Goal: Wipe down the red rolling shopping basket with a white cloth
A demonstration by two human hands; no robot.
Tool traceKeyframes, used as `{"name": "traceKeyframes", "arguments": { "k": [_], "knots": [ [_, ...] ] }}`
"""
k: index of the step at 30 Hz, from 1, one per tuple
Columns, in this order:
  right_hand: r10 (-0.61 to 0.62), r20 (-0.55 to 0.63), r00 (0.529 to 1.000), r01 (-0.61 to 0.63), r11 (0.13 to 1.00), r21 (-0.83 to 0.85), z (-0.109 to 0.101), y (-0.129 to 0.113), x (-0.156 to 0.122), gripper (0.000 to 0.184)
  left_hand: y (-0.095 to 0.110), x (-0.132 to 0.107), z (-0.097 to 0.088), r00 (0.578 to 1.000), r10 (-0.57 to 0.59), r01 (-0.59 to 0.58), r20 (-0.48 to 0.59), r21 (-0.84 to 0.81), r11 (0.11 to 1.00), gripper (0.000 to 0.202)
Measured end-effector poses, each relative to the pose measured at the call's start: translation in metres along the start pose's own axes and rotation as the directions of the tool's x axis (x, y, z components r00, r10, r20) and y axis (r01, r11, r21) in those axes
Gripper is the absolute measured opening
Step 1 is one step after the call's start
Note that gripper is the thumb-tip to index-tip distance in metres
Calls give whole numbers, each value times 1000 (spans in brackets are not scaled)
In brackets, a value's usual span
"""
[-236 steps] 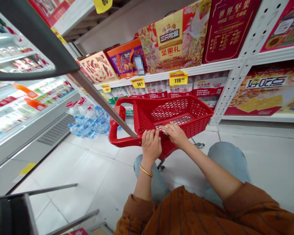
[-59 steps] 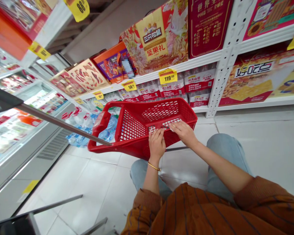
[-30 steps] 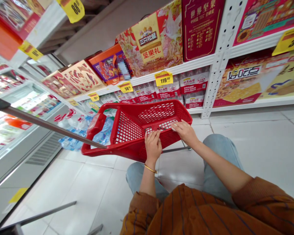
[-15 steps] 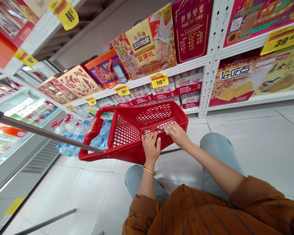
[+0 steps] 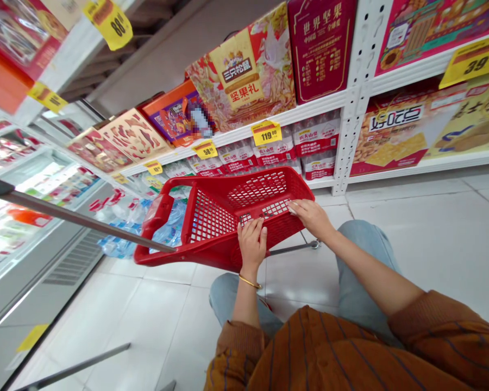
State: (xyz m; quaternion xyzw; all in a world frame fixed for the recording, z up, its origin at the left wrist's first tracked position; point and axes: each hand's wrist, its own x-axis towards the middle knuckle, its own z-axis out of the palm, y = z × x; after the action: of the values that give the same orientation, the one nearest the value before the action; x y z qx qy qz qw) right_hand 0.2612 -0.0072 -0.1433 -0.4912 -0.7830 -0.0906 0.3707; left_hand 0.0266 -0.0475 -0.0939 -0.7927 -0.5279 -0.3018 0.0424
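Note:
A red plastic shopping cart (image 5: 212, 258) with a perforated basket and a looped handle stands in front of my knees; I see nothing lying in the basket. My left hand (image 5: 252, 239), with a gold bangle at the wrist, holds the middle of the near rim, fingers hooked over it. Farther right along the same rim, close to the corner, my right hand (image 5: 313, 217) has its fingers bent over the edge. Both thumbs are on the near side. Below the basket, a grey metal leg (image 5: 291, 248) ends in a small wheel.
Behind the cart, a white shelf (image 5: 318, 106) bears gift boxes (image 5: 244, 70), with packed bottles (image 5: 273, 151) beneath. Blue-wrapped water bottles (image 5: 120, 239) stand by the handle. A metal pole (image 5: 89, 222) crosses at left, before a refrigerated case (image 5: 61, 271). White tiles (image 5: 444, 239) extend to the right.
My right hand has slid right along the rim, away from my left hand, towards the basket's corner. The wheel below now shows. My left hand stays in place.

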Motion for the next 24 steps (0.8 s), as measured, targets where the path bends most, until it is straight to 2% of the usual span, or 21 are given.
{"name": "traceKeyframes", "arguments": {
  "k": [3,9,14,17,20,24],
  "knots": [
    [8,19,1000,-8,1000,19,-2,2,0,34,0,0,0,1000,-3,3,-15,-5,1000,33],
    [44,-13,999,-44,999,10,-2,-12,2,32,1,0,-2,1000,7,-7,-24,2,1000,30],
    [60,-47,997,-62,997,-40,-3,-29,-2,31,8,-2,-4,999,-29,31,-17,132,991,35],
    [87,-50,995,-89,995,-53,-5,-42,-3,31,22,-2,2,999,22,-28,33,193,981,40],
    [64,-35,997,-65,997,-40,-6,-51,-6,33,38,-1,14,990,93,-112,109,179,977,45],
    [-45,-11,999,45,999,5,-6,-50,-13,37,47,-4,29,994,37,-52,105,150,987,49]
  ]
}}
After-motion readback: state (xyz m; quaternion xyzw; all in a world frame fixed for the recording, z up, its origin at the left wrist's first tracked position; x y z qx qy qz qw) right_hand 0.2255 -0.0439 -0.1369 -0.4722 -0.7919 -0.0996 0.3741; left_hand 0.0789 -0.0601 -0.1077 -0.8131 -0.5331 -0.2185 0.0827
